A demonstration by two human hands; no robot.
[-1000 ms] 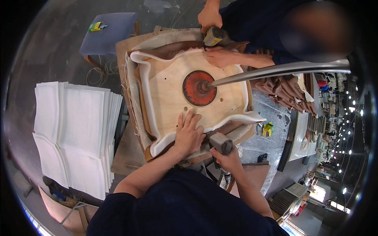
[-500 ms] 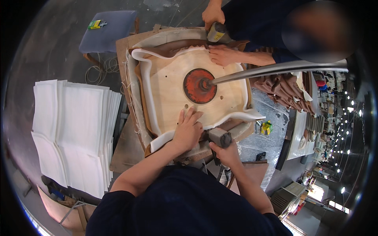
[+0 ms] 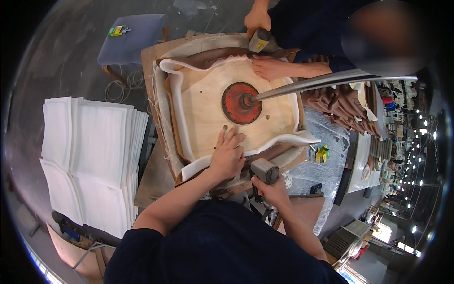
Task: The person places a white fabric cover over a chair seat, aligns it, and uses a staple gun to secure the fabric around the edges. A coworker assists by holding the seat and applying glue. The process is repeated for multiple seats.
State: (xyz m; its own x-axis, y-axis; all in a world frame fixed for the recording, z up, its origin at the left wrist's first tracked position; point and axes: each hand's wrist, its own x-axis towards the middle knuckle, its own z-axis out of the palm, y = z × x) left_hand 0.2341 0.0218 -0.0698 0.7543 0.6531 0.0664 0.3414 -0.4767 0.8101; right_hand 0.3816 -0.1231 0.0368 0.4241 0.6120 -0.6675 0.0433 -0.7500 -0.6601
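A plywood seat panel lies before me with white padding and a brown cover standing up round its edges. A round red press plate on a metal rod sits on its middle. My left hand rests on the panel's near edge, fingers stretched over the wood and holding nothing. Just right of it, my right hand grips a grey staple gun by its handle, at the near edge of the cover. The gun's tip is hidden.
Across the panel, a co-worker's hand holds another staple gun; their other hand lies on the panel. White foam sheets are stacked at left, near a blue padded seat. Brown covers lie heaped at right.
My right hand and the staple gun have drawn slightly toward me, off the panel's near edge. My left hand stays in place on the panel. The whole view has shifted a little.
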